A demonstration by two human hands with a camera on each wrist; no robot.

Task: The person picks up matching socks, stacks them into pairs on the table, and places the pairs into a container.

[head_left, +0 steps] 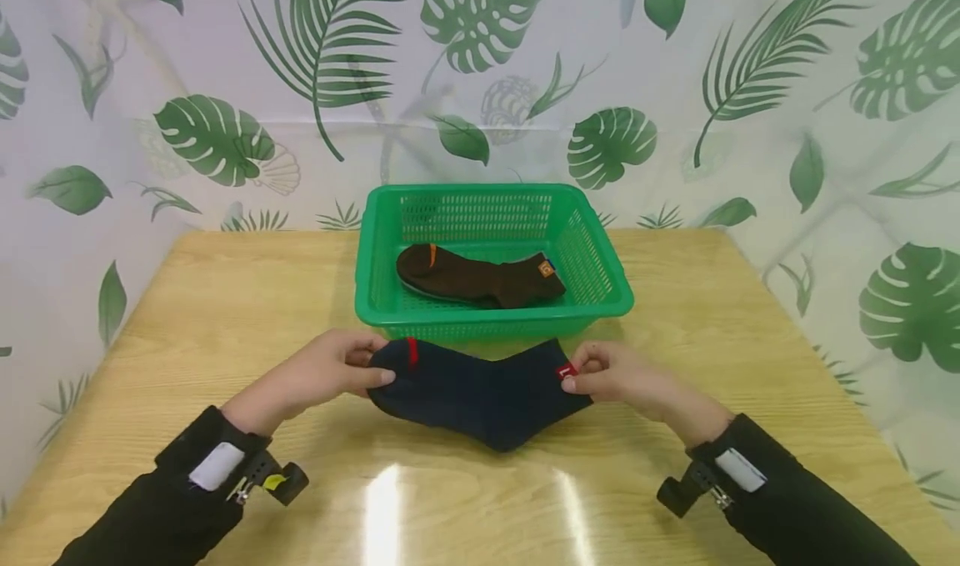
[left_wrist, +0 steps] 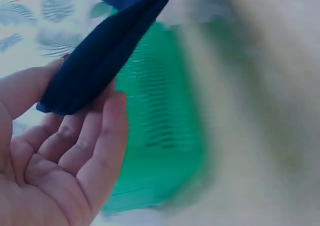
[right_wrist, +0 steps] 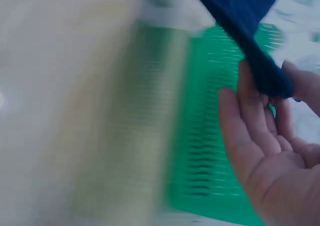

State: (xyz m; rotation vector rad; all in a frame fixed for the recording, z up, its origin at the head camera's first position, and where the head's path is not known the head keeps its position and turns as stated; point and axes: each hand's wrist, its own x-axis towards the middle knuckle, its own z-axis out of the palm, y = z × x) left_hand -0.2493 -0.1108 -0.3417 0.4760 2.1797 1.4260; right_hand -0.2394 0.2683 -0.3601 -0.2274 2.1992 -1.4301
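Observation:
A navy sock (head_left: 472, 387) with a red stripe near the toe and a red tag at the cuff stretches sideways between my two hands, in front of the basket. My left hand (head_left: 337, 368) pinches its toe end between thumb and fingers. At the cuff, my right hand (head_left: 626, 377) pinches the fabric beside the red tag. In the left wrist view the sock (left_wrist: 95, 56) rises away from the thumb and fingers; in the right wrist view its cuff end (right_wrist: 272, 78) sits between thumb and fingertips.
Behind the sock stands a green plastic basket (head_left: 491, 312) with perforated walls. Inside lie brown socks (head_left: 472, 278) with an orange stripe and tag. The wooden table (head_left: 247, 291) meets a leaf-patterned cloth (head_left: 510, 157) at the back.

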